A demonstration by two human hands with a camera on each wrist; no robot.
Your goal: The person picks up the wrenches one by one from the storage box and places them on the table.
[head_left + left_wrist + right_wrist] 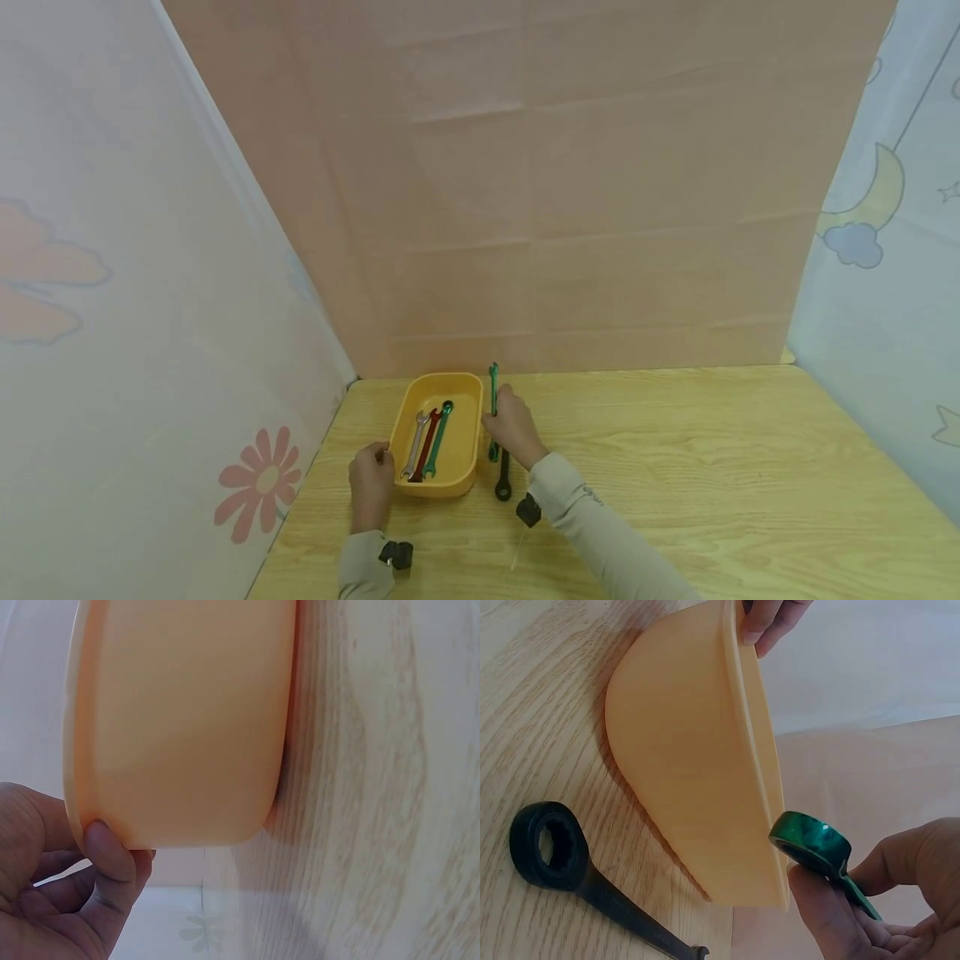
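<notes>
A yellow plastic bin (467,487) stands on the table, with a silver wrench (415,444), a red wrench (426,444) and a green wrench (438,442) lying side by side in it. My left hand (371,483) pinches the bin's rim at its near left side, thumb outside in the left wrist view. Just right of the bin, my right hand (514,425) grips another green wrench (814,841) by its shaft, raised near rim height. Below that hand a black ratcheting wrench (622,900) lies on the table; in the head view its far end is hidden.
The wooden table (712,475) stretches off to the right. A brown sheet (600,208) hangs along its back edge. Patterned white sheets stand at the left (150,250) and right (885,333).
</notes>
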